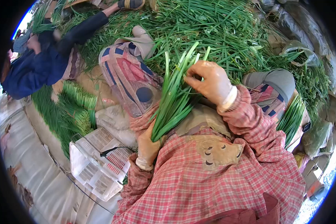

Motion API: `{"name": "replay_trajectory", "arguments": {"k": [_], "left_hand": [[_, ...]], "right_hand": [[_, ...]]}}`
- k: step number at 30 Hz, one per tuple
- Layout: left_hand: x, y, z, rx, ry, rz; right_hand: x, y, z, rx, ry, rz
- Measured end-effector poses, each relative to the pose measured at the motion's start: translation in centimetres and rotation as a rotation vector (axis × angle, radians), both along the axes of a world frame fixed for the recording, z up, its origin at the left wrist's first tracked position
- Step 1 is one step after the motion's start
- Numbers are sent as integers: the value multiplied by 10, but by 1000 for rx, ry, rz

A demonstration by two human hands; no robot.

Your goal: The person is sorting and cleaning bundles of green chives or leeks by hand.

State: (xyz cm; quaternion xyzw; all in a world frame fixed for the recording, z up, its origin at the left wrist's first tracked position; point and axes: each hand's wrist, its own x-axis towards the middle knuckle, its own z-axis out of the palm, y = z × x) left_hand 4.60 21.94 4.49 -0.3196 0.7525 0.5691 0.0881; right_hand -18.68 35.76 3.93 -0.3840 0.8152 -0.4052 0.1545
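A bunch of long green stalks (173,99) slants across my lap, with its pale ends pointing up and away from me. My left hand (148,146), in a thin whitish glove, is wrapped round the bunch at its lower, leafy end. Beside the pale ends is my right hand (209,80), gloved too, its thumb and fingers pinched together near the stalks. What sits between those fingertips, if anything, is too small to make out.
Loose green stalks (212,30) cover the ground ahead. A white plastic basket (97,160) stands at the left, near laid-out green bundles (72,106). Another person in dark blue (37,69) sits at the upper left. More stalks (291,117) lie at my right; plastic bags (298,28) are at the upper right.
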Motion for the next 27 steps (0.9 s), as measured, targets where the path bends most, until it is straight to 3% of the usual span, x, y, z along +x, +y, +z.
{"name": "replay_trajectory", "arguments": {"k": [1,3,5,8,9,11,13,17,20,22,24,26,27], "left_hand": [[0,0,2,-28,3,-11],[0,0,2,-50,-2,-12],[-1,0,-2,-34,-12,9],[1,0,-10,-24,28,31],[2,1,-11,-21,36,38],[3,2,-12,-18,52,49],[-3,5,-2,-80,16,36],[-1,5,-5,-157,56,-5],[-1,7,-6,-114,58,23],[-2,5,-5,-99,25,26],[-5,4,-4,-58,34,38],[-8,4,-2,12,78,66],[-9,5,0,-24,59,47]], "right_hand": [[5,5,6,-99,-120,33],[4,32,45,-191,-506,403],[-15,44,58,-600,-738,1154],[-17,57,67,-266,-441,849],[-9,48,61,-80,-117,452],[2,25,44,46,389,151],[11,-1,38,1,183,183],[25,-24,13,144,406,201],[27,-17,20,95,326,314],[33,3,37,-356,-330,616],[29,23,59,-846,-635,1013],[17,38,62,-632,-396,712],[15,38,59,-432,-139,478]]}}
